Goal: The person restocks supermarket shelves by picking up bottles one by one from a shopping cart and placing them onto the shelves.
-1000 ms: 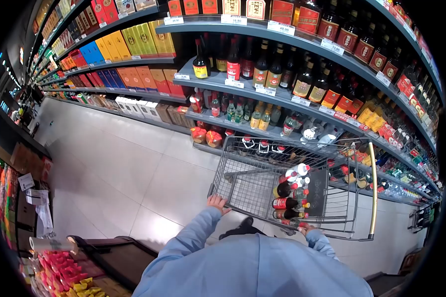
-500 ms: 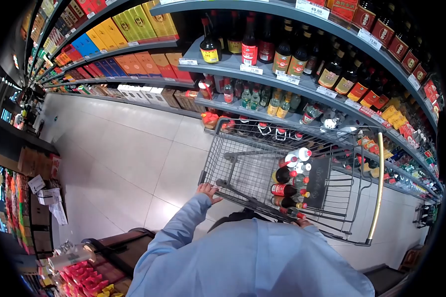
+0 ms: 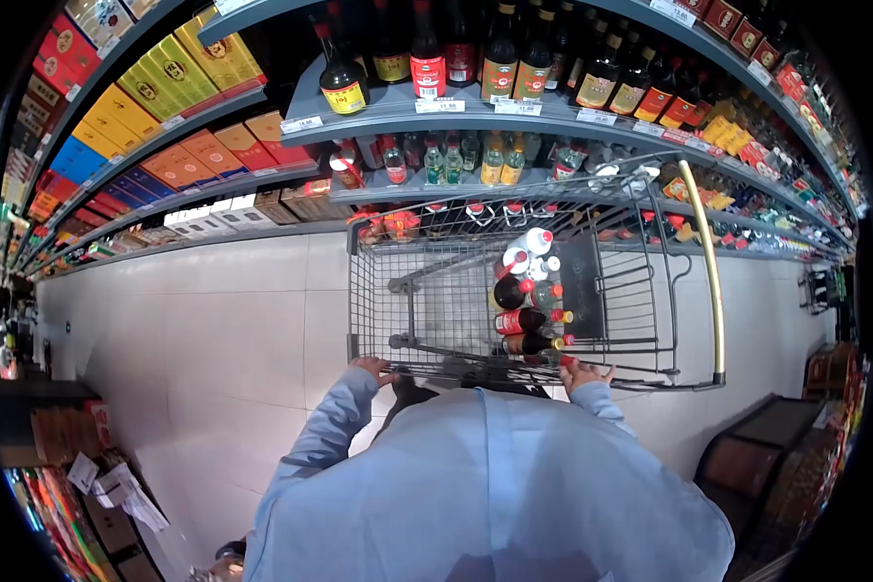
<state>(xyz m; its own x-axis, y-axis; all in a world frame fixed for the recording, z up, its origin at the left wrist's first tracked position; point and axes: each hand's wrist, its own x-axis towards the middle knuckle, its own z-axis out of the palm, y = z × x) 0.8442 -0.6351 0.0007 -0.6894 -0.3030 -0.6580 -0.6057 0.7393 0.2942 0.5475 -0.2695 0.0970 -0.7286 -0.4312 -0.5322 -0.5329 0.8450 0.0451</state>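
Note:
A grey wire shopping cart (image 3: 427, 242) stands side-on in front of me, its gold handle bar (image 3: 705, 281) to the right. My left hand (image 3: 371, 368) is closed on the cart's near left corner. My right hand (image 3: 586, 373) grips the near side rail further right, its fingers partly hidden. Just beyond it, inside the basket, several bottles lie in a column. Among them are a white bottle with a red cap (image 3: 533, 240), a dark bottle with a red label (image 3: 521, 322) and a dark bottle with a yellow cap (image 3: 528, 344).
A curved grey shelf (image 3: 378, 118) of dark sauce bottles runs along the cart's far side. Boxed goods (image 3: 170, 78) fill shelves at the left. Pale tiled floor (image 3: 213, 330) shows left of the cart. A dark display stand (image 3: 747, 456) is at the lower right.
The cart has turned to lie more level across my view and sits higher and further left. My right hand now shows more fully. The shelves have shifted left in view.

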